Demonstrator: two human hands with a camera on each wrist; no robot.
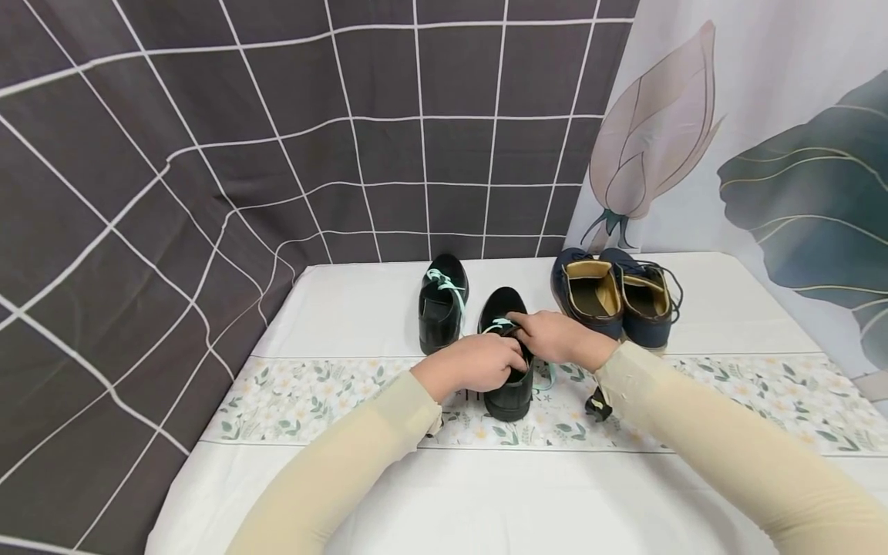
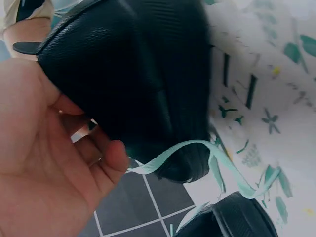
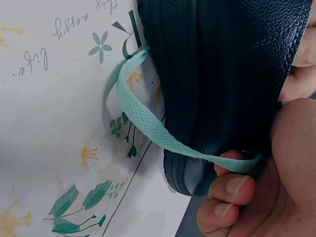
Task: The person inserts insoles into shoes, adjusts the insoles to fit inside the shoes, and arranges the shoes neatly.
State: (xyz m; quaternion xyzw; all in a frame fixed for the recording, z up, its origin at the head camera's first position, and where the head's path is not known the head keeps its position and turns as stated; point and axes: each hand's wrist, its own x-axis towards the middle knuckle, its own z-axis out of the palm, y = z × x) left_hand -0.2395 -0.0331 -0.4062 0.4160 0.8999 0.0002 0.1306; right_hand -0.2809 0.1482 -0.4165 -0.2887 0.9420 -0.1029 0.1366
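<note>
A black leather shoe (image 1: 509,399) with mint-green laces stands between the two hands, toe pointing away. My left hand (image 1: 480,362) grips the left side of its opening, fingers curled at the edge in the left wrist view. On the right side my right hand (image 1: 560,338) holds the upper's edge near the eyelets. In the right wrist view, a loose mint-green lace (image 3: 148,126) hangs along the shoe's side and runs behind the fingertips. Another lace end (image 2: 182,145) shows in the left wrist view. What the thumbs do inside the shoe is hidden.
A matching black shoe (image 1: 439,331) with mint laces stands just behind to the left. Two navy shoes (image 1: 590,297) with tan insides stand at the back right. A white cloth with a floral band (image 1: 298,397) covers the table; a dark grid curtain (image 1: 388,154) hangs behind.
</note>
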